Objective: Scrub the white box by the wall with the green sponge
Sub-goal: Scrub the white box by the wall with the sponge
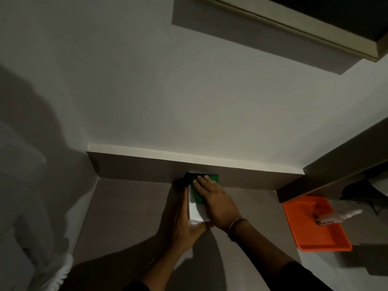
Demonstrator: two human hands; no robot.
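From the head camera, a white box — flat, rectangular, smooth and faintly glossy — lies on the grey floor with its far end touching the baseboard of a plain matte wall. The far part of the box looks dark; what that is cannot be told in the dim light. A green sponge, a flat pad with squared corners, rests on top of the box near the wall. The right hand lies palm-down with fingers spread flat, pressing the sponge onto the box; a thin band circles its wrist. The left hand is wrapped along the box's left edge and near corner, gripping it.

To the right, well apart, an orange tray — shallow plastic, with rounded corners — holds a crumpled, white-wrapped packet. A window frame juts out above.
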